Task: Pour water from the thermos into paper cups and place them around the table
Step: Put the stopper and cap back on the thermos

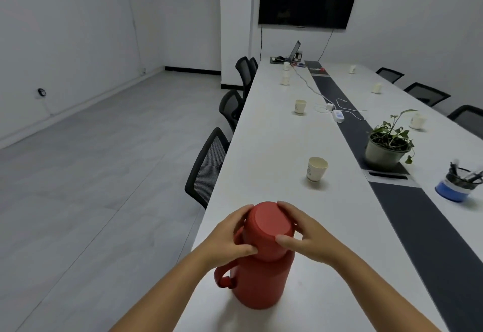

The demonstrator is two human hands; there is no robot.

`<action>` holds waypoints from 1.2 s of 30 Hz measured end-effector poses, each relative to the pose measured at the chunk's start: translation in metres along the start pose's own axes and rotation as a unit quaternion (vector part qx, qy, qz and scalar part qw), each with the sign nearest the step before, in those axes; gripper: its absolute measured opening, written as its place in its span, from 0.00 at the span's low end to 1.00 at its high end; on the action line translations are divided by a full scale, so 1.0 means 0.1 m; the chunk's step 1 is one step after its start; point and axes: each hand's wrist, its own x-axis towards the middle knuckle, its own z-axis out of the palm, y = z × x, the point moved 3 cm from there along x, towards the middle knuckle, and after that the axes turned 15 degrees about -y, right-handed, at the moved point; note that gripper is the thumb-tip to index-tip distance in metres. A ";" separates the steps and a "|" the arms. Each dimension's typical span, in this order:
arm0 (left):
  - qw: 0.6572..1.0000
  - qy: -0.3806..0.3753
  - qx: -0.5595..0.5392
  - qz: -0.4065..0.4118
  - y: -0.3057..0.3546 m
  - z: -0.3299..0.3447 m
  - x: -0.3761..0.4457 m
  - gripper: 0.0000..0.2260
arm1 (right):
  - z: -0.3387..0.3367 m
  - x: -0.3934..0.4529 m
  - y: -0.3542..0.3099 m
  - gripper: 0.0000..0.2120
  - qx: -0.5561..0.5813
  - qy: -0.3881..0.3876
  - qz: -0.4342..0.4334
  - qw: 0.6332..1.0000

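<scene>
A red thermos [261,276] stands upright near the front edge of the long white table [271,138], its handle pointing left. My left hand [230,237] and my right hand [303,235] both grip its red lid [270,223] from opposite sides. A paper cup [316,169] stands upright just beyond the thermos. Another paper cup [300,107] sits farther along the left side, with two more paper cups [285,79] behind it. Several cups [417,121] also line the right side.
A potted plant [386,146] and a blue pen holder [457,188] stand right of the table's dark centre strip [407,209]. Cables and a power strip [338,116] lie mid-table. Black mesh chairs [209,167] line both sides. A laptop [294,53] and wall screen are at the far end.
</scene>
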 end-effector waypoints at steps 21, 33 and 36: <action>0.986 0.127 0.044 -0.103 -0.73 0.54 -0.42 0.06 | -0.15 0.44 -0.43 0.43 -0.493 -0.297 0.034 0.817; 0.984 0.147 0.036 -0.090 -0.72 0.55 -0.40 0.06 | 0.06 0.49 -0.42 0.42 -0.505 -0.204 0.136 0.828; 0.989 0.113 0.021 -0.090 -0.71 0.59 -0.41 0.08 | -0.01 0.49 -0.44 0.43 -0.493 -0.229 0.118 0.831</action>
